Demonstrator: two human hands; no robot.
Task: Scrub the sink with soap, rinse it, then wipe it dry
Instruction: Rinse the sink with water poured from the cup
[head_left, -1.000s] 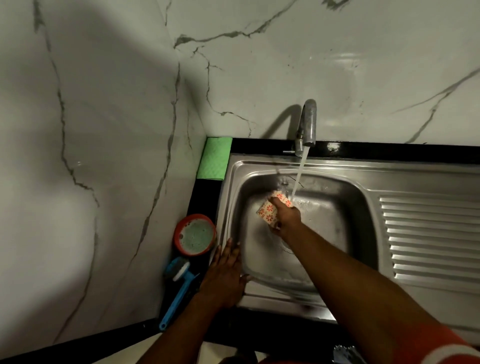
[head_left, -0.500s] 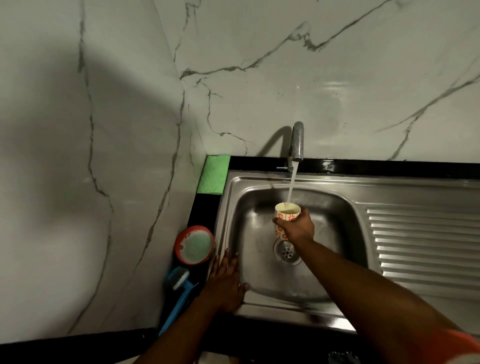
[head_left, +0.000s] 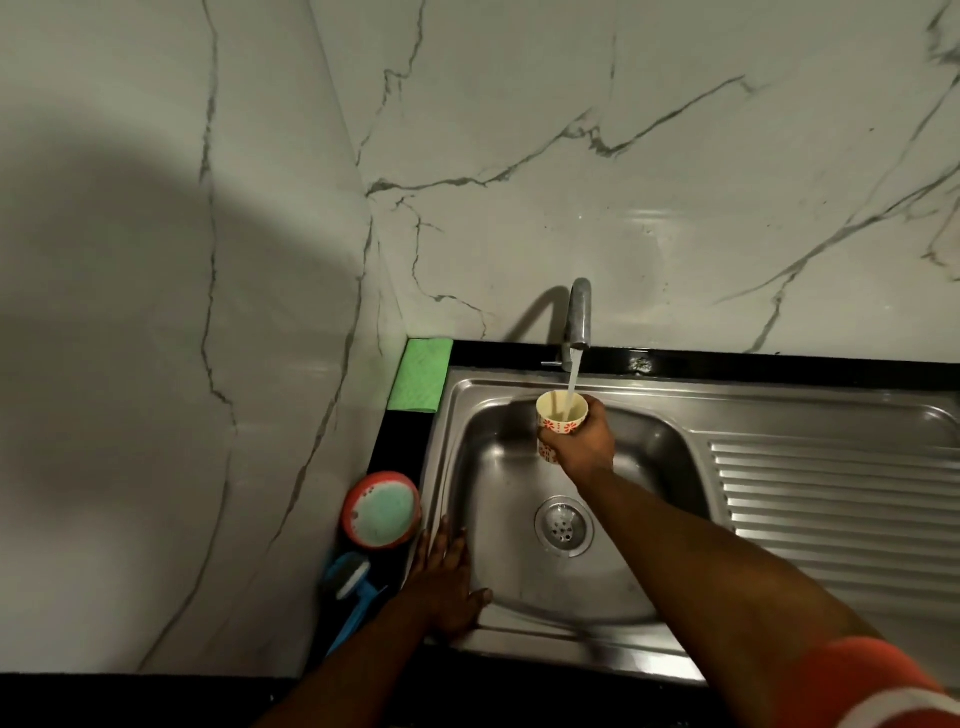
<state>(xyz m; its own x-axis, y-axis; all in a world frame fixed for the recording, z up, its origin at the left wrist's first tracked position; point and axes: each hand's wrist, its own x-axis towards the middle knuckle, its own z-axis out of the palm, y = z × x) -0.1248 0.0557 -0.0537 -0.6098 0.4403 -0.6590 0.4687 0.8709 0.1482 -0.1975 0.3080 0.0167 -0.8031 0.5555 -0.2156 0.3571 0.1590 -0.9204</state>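
Observation:
A steel sink (head_left: 519, 613) is set in a black counter, with a round drain (head_left: 563, 526) in its basin. Water runs from the tap (head_left: 578, 317) into a small paper cup (head_left: 560, 413) printed with red flowers. My right hand (head_left: 584, 441) grips that cup upright under the stream, above the back of the basin. My left hand (head_left: 447, 587) rests flat, fingers straight, on the sink's front left rim.
A green cloth (head_left: 422, 381) lies on the counter in the back left corner. A red tub of pale green soap (head_left: 382, 511) and a blue-handled brush (head_left: 353, 587) sit left of the sink. A ribbed drainboard (head_left: 831, 504) extends right. Marble walls close the back and left.
My right hand turned the cup from tilted low in the basin to upright and raised it under the tap's stream. My left hand stayed on the rim.

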